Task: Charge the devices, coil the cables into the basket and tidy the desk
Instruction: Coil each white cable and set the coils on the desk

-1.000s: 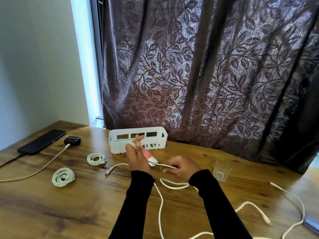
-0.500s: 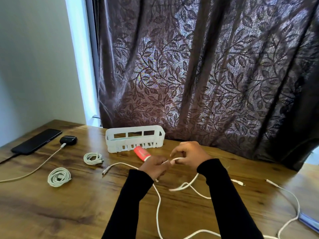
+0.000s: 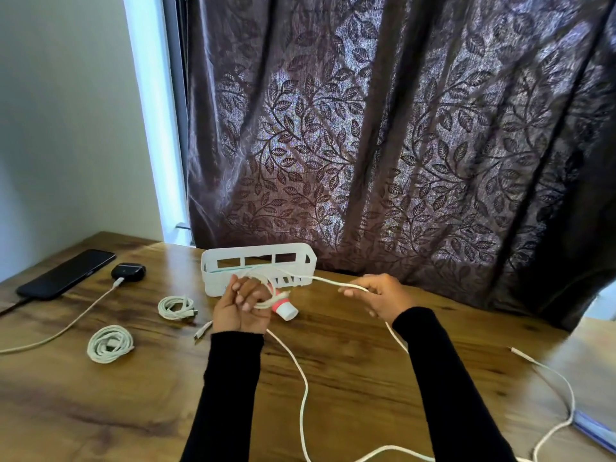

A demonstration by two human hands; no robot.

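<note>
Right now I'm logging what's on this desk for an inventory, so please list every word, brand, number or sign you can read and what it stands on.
No text can be read in this view.
phone: screen dark, no marking shows.
earbud case: no logo can be made out.
pink and white charger in the left hand: any print is too small and blurred.
white basket: plain plastic, no label shows.

Centre of frame: left hand (image 3: 240, 306) wrapped in loops of white cable (image 3: 301, 388), gripping a pink-and-white device (image 3: 285, 307). Right hand (image 3: 383, 296) pinching the same cable just right. White basket (image 3: 258, 273) behind the hands. Two coiled cables (image 3: 110, 343) lower left; phone (image 3: 66, 273) and black earbud case (image 3: 128, 272) plugged in, far left.
</note>
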